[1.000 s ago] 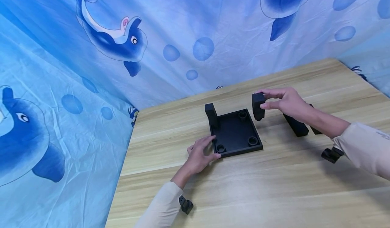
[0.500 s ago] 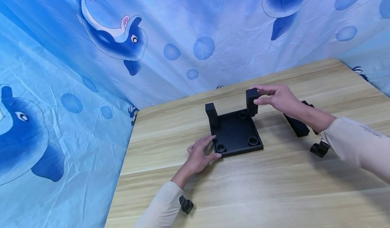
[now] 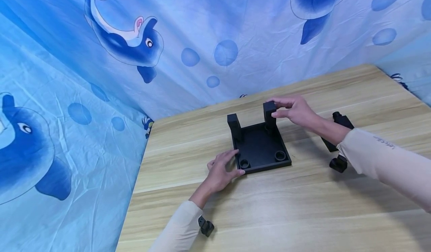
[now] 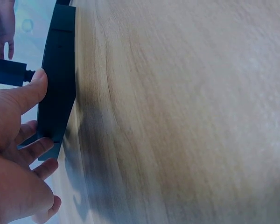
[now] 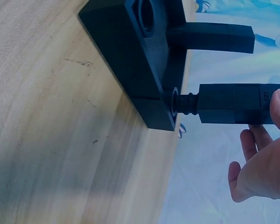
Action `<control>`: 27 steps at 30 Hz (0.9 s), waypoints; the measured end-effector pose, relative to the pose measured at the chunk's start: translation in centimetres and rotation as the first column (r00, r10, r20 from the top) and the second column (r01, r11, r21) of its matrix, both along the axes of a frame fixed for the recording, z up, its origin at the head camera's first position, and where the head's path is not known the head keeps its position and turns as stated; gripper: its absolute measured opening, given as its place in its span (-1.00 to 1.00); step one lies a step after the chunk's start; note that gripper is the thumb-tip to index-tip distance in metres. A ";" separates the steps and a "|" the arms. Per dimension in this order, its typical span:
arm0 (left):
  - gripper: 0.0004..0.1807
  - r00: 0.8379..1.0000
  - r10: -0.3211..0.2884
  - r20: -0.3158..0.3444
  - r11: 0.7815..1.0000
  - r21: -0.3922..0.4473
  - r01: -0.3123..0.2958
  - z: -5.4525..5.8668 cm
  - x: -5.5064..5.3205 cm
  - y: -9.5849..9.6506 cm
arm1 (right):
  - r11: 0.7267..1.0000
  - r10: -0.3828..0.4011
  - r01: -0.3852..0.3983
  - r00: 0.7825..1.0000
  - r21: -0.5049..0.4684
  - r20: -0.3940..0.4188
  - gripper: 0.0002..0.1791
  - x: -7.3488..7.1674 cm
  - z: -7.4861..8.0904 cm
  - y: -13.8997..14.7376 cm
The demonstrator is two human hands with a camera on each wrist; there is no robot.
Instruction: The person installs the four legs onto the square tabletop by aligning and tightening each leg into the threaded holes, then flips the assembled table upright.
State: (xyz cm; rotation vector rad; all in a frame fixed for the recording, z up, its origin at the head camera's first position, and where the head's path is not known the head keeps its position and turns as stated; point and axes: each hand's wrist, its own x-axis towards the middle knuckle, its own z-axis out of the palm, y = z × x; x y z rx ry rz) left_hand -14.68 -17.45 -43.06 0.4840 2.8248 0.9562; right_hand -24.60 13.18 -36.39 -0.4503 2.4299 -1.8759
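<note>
Near blocks (image 3: 343, 121) partly behind sleeve (image 3: 380, 166), right fingers (image 3: 282, 113) pinched round post (image 5: 224, 103), left fingers (image 3: 229, 155) spread against tray (image 3: 259, 147)

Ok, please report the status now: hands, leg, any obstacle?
Left hand against black tray. Right hand gripping black leg. Threaded end at corner socket, not fully seated. No obstruction visible.

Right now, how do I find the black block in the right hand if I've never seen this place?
On the wooden table, find the flat black tray. At its far right corner, a black block stands upright in the right hand. Unlike the similar block at the far left corner, it is held, and its ridged peg shows.
</note>
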 end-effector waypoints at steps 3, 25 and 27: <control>-0.24 1.000 0.002 0.003 1.000 -0.006 -0.002 0.0 0.0 0.0 | 1.000 0.000 0.000 1.000 0.007 0.008 -0.52 -0.2 -0.4 -0.1; -0.24 1.000 -0.009 -0.010 1.000 0.003 0.009 0.1 -0.1 -0.1 | 0.974 0.038 0.003 0.984 0.228 -0.175 -0.43 -1.2 -1.7 -0.7; -0.24 1.000 -0.009 -0.007 1.000 0.005 0.009 0.0 0.0 -0.1 | 0.949 0.083 0.002 0.963 0.315 -0.256 -0.39 -1.4 -1.6 -0.8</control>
